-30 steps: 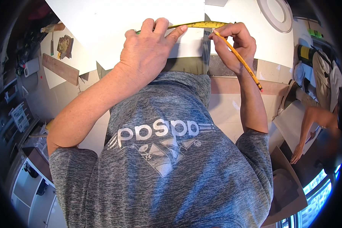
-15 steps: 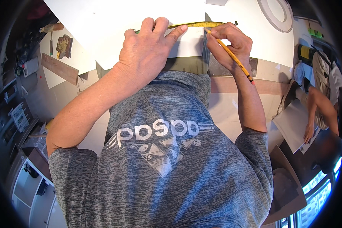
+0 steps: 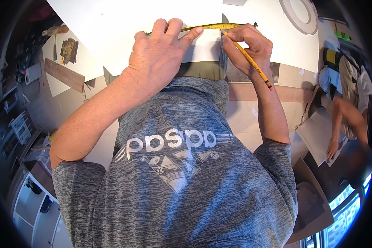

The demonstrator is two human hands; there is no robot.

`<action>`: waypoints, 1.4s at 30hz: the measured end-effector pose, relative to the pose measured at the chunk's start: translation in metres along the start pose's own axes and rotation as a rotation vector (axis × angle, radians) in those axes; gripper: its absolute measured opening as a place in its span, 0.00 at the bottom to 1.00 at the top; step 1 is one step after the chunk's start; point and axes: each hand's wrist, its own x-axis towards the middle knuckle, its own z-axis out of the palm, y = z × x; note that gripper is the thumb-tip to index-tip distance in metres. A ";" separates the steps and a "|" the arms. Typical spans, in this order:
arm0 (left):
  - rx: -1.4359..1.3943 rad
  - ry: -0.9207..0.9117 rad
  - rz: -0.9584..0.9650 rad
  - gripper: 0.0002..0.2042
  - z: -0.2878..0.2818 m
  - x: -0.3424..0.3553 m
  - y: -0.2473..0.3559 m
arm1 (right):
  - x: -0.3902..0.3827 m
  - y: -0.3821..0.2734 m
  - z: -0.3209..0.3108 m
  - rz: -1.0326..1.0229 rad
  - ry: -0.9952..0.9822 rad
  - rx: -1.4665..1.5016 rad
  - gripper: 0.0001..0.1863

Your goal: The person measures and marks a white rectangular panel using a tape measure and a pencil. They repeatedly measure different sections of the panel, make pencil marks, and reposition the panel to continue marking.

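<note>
Stretching across the right-hand edge of a white sheet [image 3: 124, 16], a yellow tape measure [image 3: 215, 26] is steadied by the left hand [image 3: 157, 49], its thumb set on the blade and its fingers bent over the left part; whether they are closed round it cannot be told. A yellow pencil [image 3: 252, 62] is gripped between the thumb and fingers of the right hand [image 3: 250, 47], its point brought to the tape's near edge, beside the sheet's edge; contact cannot be made out. A narrow dark gap is crossed by the tape there, and its dark end is seen just past the right fingers.

Open white surface is left beyond the tape and between the right hand and a grey ring [image 3: 306, 29] on a second white sheet [image 3: 285, 41]. Past the first sheet's slanting left edge, a brown wooden strip [image 3: 65, 75] is seen. A pale floor [image 3: 244, 120] is shown below. At far right, a pale panel [image 3: 316, 132] is reached over by a co-worker's hand [image 3: 331, 149].
</note>
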 end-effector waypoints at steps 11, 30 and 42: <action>-0.025 -0.043 -0.015 0.32 -0.003 0.001 0.000 | -0.001 0.000 0.000 0.012 -0.012 -0.005 0.10; -0.050 -0.083 -0.038 0.35 -0.008 0.002 0.001 | -0.001 -0.001 -0.001 0.021 -0.024 -0.013 0.09; -0.307 0.013 -0.074 0.33 -0.012 -0.002 -0.006 | -0.001 -0.022 -0.020 0.393 0.181 0.447 0.07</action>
